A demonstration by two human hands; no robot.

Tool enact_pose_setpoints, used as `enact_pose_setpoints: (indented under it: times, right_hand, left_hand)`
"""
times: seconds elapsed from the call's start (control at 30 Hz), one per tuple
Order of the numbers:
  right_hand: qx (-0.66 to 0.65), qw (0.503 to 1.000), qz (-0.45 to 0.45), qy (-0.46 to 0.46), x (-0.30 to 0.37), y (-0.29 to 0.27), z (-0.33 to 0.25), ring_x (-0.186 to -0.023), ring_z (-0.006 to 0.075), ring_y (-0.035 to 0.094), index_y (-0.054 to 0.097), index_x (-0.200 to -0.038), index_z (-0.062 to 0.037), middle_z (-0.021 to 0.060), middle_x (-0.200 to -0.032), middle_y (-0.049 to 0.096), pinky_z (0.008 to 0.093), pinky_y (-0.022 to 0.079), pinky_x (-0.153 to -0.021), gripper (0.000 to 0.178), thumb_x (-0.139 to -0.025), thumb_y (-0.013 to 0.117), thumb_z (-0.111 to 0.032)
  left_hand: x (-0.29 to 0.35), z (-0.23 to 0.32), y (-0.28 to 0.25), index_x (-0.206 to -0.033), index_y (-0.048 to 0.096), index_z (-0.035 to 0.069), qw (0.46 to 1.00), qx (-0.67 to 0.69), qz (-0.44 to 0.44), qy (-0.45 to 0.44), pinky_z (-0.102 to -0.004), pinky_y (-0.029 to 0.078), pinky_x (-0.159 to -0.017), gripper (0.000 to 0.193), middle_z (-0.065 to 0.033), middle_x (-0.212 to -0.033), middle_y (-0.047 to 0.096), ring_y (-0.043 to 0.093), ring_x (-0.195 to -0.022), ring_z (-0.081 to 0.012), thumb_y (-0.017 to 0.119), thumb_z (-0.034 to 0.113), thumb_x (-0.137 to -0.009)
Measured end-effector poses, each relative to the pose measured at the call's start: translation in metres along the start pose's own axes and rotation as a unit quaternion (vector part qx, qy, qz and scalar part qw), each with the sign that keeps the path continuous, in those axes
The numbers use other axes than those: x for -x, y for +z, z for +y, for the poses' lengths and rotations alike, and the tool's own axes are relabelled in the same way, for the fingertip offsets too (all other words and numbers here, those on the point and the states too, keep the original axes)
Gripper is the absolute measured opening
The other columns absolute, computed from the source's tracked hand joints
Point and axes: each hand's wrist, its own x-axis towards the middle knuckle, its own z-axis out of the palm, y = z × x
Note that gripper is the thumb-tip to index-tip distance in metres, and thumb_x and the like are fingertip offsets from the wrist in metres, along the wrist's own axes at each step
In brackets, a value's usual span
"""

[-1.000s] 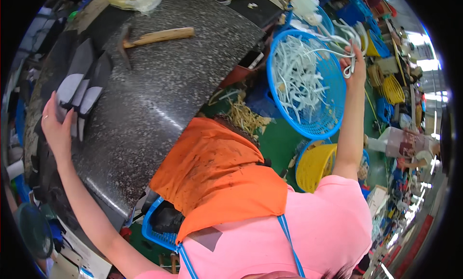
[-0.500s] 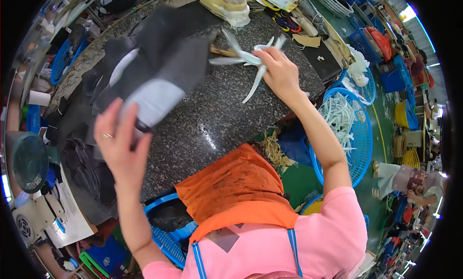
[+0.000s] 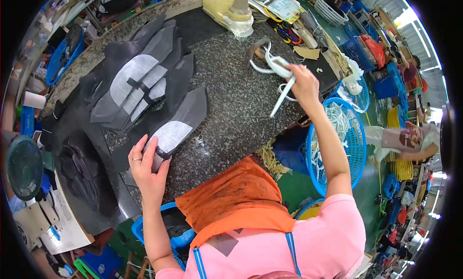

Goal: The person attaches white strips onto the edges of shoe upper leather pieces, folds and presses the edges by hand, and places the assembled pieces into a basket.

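My left hand (image 3: pixel 148 175) grips the near end of a dark grey shoe-upper piece (image 3: pixel 195 110) with a white patch, which lies on the speckled stone tabletop (image 3: pixel 226 81). Thumb and fingers are closed about its edge. Beyond it lies a fanned stack of similar dark pieces with white patches (image 3: pixel 135 74). My right hand (image 3: pixel 305 85) is closed on a bunch of white strips (image 3: pixel 281 67), their loose ends hanging out over the table. A hammer (image 3: pixel 257 50) lies just beyond the strips, partly covered by them.
A blue basket (image 3: pixel 359 153) of white strips stands right of the table. Scissors (image 3: pixel 288 36) and a cone-shaped spool (image 3: pixel 240 4) sit at the far edge. More dark pieces (image 3: pixel 84 173) lie at left, near a green fan (image 3: pixel 25 166). Another person (image 3: pixel 402 139) is at far right.
My left hand has brought the dark piece down and nearer, away from the stack, onto the stone. My right hand has moved right and slightly nearer with the strips, uncovering the hammer's head.
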Motion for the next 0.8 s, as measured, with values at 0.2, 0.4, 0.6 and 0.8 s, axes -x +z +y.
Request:
enact_pose_setpoints:
  times: [0.2,0.4,0.6,0.8]
  right_hand:
    - [-0.115,0.984,0.036,0.128,-0.065,0.005,0.057,-0.089,0.0396,0.068,0.071,-0.106,-0.0115,0.0185,-0.091,0.071,0.0441,0.053,-0.076,0.023,-0.085,0.065,-0.019]
    - [-0.252,0.933,0.225,0.127,-0.111,-0.102,0.05,-0.073,0.01,0.061,0.072,-0.101,-0.0041,0.0039,-0.08,0.07,0.0293,0.047,-0.065,0.03,-0.093,0.069,-0.033]
    - [-0.081,0.971,0.225,-0.027,-0.082,-0.051,0.004,-0.087,0.0325,0.066,0.065,-0.116,-0.0084,0.0139,-0.099,0.066,0.0427,0.051,-0.074,0.036,-0.084,0.073,-0.022]
    - [-0.077,0.989,-0.089,-0.09,0.01,0.0,-0.022,-0.13,0.0469,0.044,0.035,-0.151,-0.006,0.0219,-0.143,0.047,0.0501,0.031,-0.114,0.078,-0.079,0.066,-0.015]
  left_hand:
    - [0.004,-0.005,0.008,-0.125,0.066,0.009,1.0,0.022,-0.003,0.0,-0.043,0.04,-0.105,0.063,-0.011,-0.136,0.057,0.051,-0.124,-0.0339,0.078,0.0,-0.064]
    - [0.01,-0.008,0.01,-0.125,0.065,0.007,0.999,-0.011,-0.017,0.032,-0.041,0.04,-0.106,0.059,-0.011,-0.137,0.056,0.05,-0.126,-0.0318,0.075,-0.003,-0.068]
    - [0.017,0.007,0.009,-0.122,0.067,0.011,0.997,-0.039,0.008,0.072,-0.0529,0.037,-0.11,0.066,-0.0125,-0.136,0.056,0.051,-0.123,-0.0366,0.081,-0.001,-0.059]
    - [0.034,0.025,0.002,-0.12,0.067,0.009,0.996,-0.029,-0.044,0.071,-0.0541,0.036,-0.111,0.064,-0.014,-0.134,0.057,0.051,-0.123,-0.0371,0.081,0.002,-0.058]
